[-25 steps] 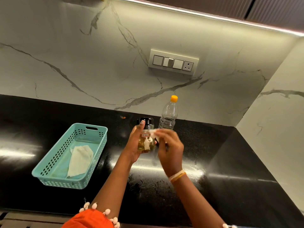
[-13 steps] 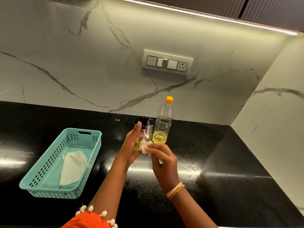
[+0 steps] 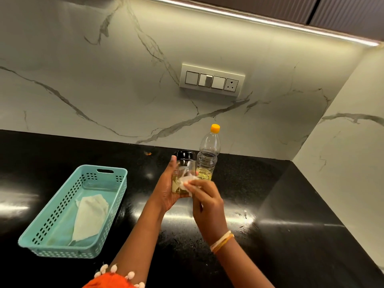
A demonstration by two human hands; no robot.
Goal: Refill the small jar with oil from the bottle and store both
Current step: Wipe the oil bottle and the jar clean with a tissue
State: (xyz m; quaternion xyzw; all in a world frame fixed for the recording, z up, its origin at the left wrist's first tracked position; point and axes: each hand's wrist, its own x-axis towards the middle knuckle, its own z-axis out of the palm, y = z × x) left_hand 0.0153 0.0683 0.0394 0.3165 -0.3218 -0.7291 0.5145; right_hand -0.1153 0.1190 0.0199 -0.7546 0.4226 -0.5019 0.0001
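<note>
My left hand (image 3: 166,188) holds the small glass jar (image 3: 184,171) upright above the black counter; the jar has a black lid and yellow oil in its lower part. My right hand (image 3: 205,200) presses a crumpled white tissue (image 3: 187,181) against the jar's side. Just behind them stands the clear plastic oil bottle (image 3: 207,156) with an orange cap, a little oil at its bottom, close to the marble wall.
A teal plastic basket (image 3: 104,173) with a white cloth (image 3: 89,215) in it sits on the black counter (image 3: 270,215) at the left. A switch panel (image 3: 212,80) is on the marble wall. The side wall closes the counter at the right.
The right hand with the tissue has shifted along the jar's side while the left hand keeps the jar up. The bottle and basket have stayed in place; the camera moved slightly.
</note>
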